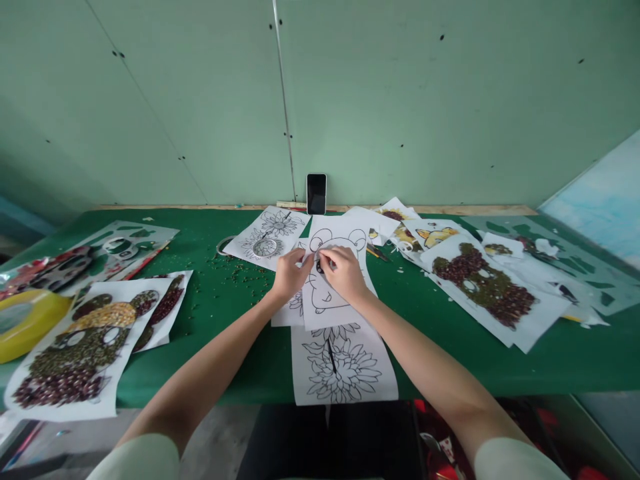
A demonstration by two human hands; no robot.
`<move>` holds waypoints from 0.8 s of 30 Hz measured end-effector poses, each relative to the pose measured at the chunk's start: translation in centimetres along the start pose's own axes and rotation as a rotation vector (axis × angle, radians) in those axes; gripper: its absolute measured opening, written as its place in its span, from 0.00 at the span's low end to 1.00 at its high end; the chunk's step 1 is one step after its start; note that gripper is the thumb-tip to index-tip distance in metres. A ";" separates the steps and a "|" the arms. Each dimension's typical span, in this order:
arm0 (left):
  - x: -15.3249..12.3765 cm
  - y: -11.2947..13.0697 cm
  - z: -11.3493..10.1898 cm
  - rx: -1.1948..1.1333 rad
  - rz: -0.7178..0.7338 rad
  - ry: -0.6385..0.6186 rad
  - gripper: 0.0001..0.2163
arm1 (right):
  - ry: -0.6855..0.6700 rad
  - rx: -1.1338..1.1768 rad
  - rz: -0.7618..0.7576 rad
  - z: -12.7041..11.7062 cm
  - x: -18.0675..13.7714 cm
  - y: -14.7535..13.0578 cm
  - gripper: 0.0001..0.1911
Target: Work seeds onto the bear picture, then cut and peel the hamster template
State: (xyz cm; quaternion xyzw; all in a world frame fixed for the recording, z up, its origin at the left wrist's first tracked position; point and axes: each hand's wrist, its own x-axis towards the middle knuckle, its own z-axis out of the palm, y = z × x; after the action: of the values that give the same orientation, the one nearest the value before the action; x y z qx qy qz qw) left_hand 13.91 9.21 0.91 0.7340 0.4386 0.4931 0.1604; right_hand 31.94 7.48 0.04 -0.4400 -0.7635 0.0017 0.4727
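A white sheet with a line drawing of a bear-like animal lies before me, overlapping flower line drawings. Over its face, my left hand and my right hand come close together. The fingers of both are pinched; whatever they hold, if anything, is too small to make out. A small dark patch shows on the drawing beside my right fingertips. To the left of my hands, a round clear lid or dish rests on another flower drawing.
Small seeds are scattered over the green tabletop. Seed-covered pictures lie at left and right. Yellow tape sits far left. A phone leans on the wall; scissors lie right of the drawing.
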 end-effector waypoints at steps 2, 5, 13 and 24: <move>0.0 0.1 0.0 -0.028 -0.056 0.006 0.21 | -0.018 -0.031 -0.025 0.0 0.0 0.0 0.14; 0.0 0.0 0.0 -0.060 -0.130 0.012 0.23 | -0.056 -0.110 -0.072 0.1 -0.1 0.0 0.16; -0.2 0.2 0.2 -0.138 -0.234 -0.024 0.25 | -0.095 -0.201 -0.151 0.4 -0.1 0.3 0.17; 1.4 -0.7 -1.4 -0.325 -0.415 -0.118 0.25 | 0.292 -0.161 0.165 -4.2 2.3 5.5 0.27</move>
State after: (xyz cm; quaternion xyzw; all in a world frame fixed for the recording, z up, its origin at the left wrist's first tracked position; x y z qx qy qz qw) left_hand 12.48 10.45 1.89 0.6205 0.4847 0.4699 0.3990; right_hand 38.24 10.68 1.71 -0.5330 -0.6458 -0.0844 0.5401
